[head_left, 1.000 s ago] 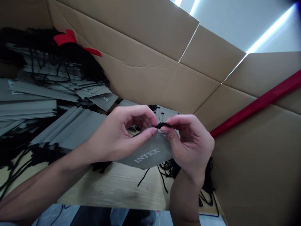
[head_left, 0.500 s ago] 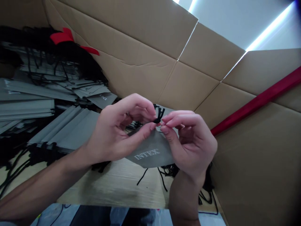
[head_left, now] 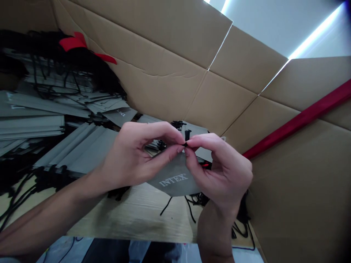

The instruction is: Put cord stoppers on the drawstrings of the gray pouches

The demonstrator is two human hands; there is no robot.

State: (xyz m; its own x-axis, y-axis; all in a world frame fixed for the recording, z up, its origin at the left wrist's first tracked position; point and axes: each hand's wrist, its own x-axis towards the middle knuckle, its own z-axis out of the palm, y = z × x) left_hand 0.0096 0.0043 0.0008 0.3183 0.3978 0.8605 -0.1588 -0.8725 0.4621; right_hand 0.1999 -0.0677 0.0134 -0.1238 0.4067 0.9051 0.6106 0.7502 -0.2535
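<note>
A grey pouch [head_left: 173, 184] printed INTEX hangs between my hands over the table. Black cord [head_left: 188, 134] comes up from its top edge and stands up just behind my fingertips. My left hand [head_left: 134, 153] pinches this cord between thumb and forefinger. From the other side, my right hand [head_left: 221, 164] pinches it too, so the fingertips of both hands nearly meet. The small stretch of cord between them is mostly covered, and whether it is knotted there I cannot tell.
Stacked grey pouches [head_left: 79, 148] with black cords lie on the left. Behind them is a black cord heap [head_left: 101, 73] with a red strip [head_left: 72, 43]. Cardboard walls [head_left: 164, 47] enclose the wooden tabletop [head_left: 131, 215]. A dark red bar [head_left: 298, 118] slants along the right.
My right thumb and forefinger have closed in on the cord, meeting my left fingertips. The left fingers have flattened and lowered slightly, and less of the cord shows.
</note>
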